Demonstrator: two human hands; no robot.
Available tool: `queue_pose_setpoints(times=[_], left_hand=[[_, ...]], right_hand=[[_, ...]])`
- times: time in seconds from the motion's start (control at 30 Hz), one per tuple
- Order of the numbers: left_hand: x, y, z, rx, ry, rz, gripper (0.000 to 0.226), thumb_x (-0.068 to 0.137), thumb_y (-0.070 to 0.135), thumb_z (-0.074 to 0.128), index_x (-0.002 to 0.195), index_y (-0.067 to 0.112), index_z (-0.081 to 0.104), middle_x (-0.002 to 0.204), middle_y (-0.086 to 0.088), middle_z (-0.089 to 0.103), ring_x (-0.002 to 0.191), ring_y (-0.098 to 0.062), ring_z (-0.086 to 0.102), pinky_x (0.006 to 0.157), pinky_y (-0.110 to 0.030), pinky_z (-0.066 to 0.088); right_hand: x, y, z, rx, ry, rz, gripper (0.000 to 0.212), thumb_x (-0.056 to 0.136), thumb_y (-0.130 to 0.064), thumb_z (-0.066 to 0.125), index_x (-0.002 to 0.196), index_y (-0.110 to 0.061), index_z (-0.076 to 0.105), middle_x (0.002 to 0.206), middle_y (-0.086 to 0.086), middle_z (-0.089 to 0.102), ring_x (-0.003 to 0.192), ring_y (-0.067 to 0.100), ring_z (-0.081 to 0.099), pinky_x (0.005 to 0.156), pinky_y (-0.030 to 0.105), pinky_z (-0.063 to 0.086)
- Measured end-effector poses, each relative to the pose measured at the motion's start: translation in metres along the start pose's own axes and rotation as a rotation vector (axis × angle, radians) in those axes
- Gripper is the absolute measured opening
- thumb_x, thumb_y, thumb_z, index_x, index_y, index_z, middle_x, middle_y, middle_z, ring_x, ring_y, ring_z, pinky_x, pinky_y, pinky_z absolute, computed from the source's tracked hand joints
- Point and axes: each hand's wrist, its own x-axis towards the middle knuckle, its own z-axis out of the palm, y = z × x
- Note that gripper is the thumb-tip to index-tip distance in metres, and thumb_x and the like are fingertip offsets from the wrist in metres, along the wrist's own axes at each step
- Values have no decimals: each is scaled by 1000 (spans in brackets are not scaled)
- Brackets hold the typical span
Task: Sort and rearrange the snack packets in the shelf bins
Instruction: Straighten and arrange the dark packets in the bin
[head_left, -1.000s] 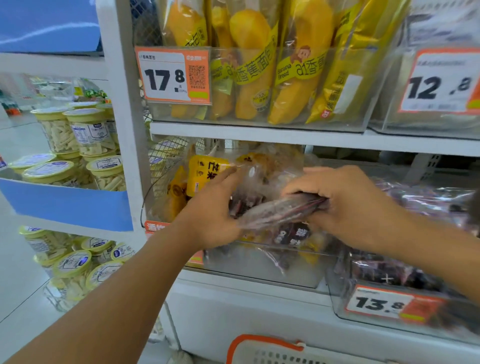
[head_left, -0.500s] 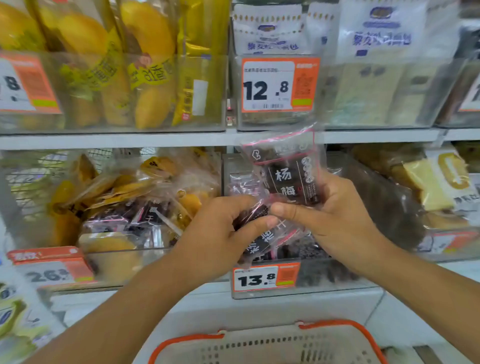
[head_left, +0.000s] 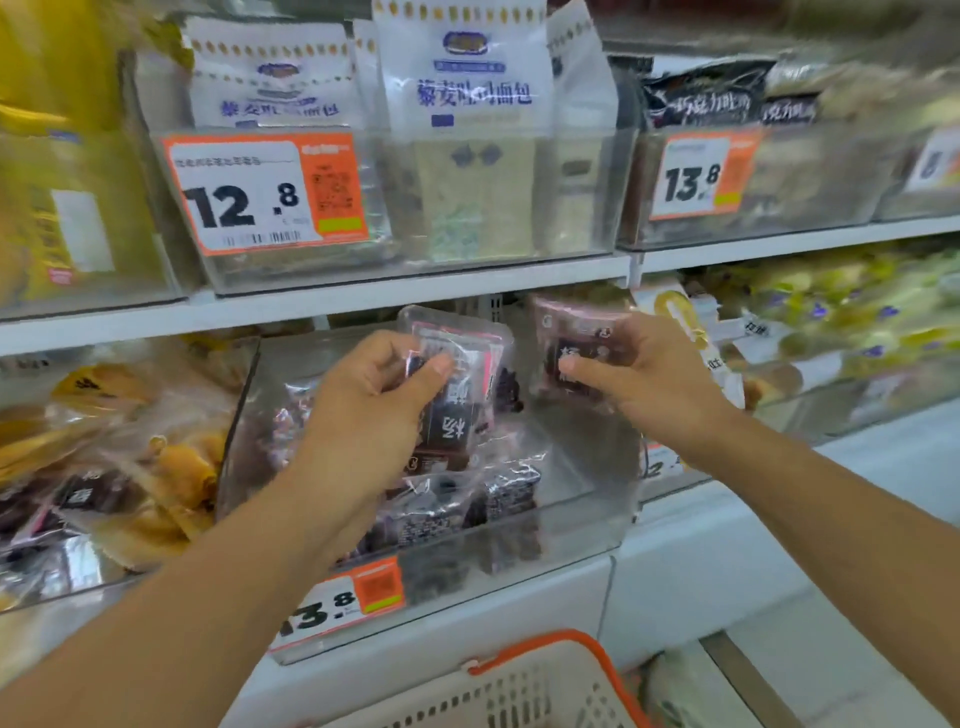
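My left hand (head_left: 374, 410) grips a dark snack packet (head_left: 462, 395) with pink edging, upright over the clear bin (head_left: 571, 525) marked 13.8. My right hand (head_left: 639, 384) holds a second dark packet (head_left: 576, 338) of the same kind, a little higher and to the right, above the bin's right side. The two packets are apart. More dark packets (head_left: 467, 504) lie loose in the bottom of that bin. The bin to the left (head_left: 62, 571) holds yellow packets (head_left: 176, 467) mixed with some dark ones (head_left: 88, 493).
The shelf above carries a clear bin (head_left: 582, 197) of white bread bags marked 12.8 and a bin of dark bags (head_left: 727, 98) marked 13.8. A bin of yellowish packets (head_left: 831, 322) sits to the right. A beige basket with an orange rim (head_left: 545, 686) is below.
The view has swung right and closer. My hands, close together on the packets over the 13.8 bin, have drawn apart, each now with its own dark packet.
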Motion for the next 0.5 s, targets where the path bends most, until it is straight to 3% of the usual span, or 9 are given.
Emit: queue_pose_setpoints(times=[0.03, 0.07, 0.13, 0.2, 0.3, 0.43, 0.5], left_hand=[[6, -3, 6, -20, 8, -17, 5, 92, 21, 67, 88, 19, 68, 90, -3, 73, 80, -19, 67, 64, -33, 58], [12, -7, 10, -20, 25, -22, 6, 92, 19, 69, 86, 20, 68, 87, 0, 71, 76, -14, 65, 60, -26, 56], [21, -13, 15, 26, 68, 15, 12, 90, 17, 71, 81, 23, 66, 82, 5, 67, 70, -6, 62, 55, -16, 51], [25, -17, 13, 159, 106, 135, 18, 88, 15, 73, 78, 28, 66, 78, 14, 66, 70, -2, 61, 59, -12, 49], [26, -18, 4, 465, 116, 330, 17, 84, 17, 77, 83, 32, 68, 76, 21, 67, 74, 1, 61, 72, -16, 48], [34, -11, -8, 573, 104, 338, 18, 73, 30, 83, 78, 37, 67, 75, 24, 67, 70, 0, 63, 65, -26, 54], [39, -7, -13, 597, 58, 336, 18, 66, 36, 82, 78, 34, 68, 74, 22, 68, 68, -1, 64, 64, -19, 53]], right_hand=[[6, 5, 3, -114, -34, -8, 11, 82, -22, 82, 81, -26, 72, 73, -6, 68, 70, 1, 65, 68, 22, 54], [14, 8, 8, -236, -61, -30, 24, 80, -24, 84, 67, -29, 64, 64, -10, 61, 62, -1, 59, 59, 14, 45], [31, 12, 22, -458, -120, -57, 37, 77, -26, 85, 61, -27, 52, 61, -7, 54, 61, 12, 56, 50, 20, 33], [47, 10, 36, -630, -155, -70, 30, 74, -25, 86, 69, -18, 56, 71, 3, 60, 71, 25, 60, 53, 27, 38], [69, 5, 50, -759, -201, -79, 29, 73, -19, 86, 92, -14, 64, 93, 7, 68, 87, 28, 66, 69, 31, 50], [91, 13, 66, -733, -312, -79, 35, 74, -16, 86, 104, -16, 69, 102, 5, 69, 95, 26, 66, 82, 34, 55], [95, 20, 74, -669, -333, -67, 26, 78, -5, 80, 100, -17, 72, 103, 6, 71, 95, 25, 68, 88, 39, 57]])
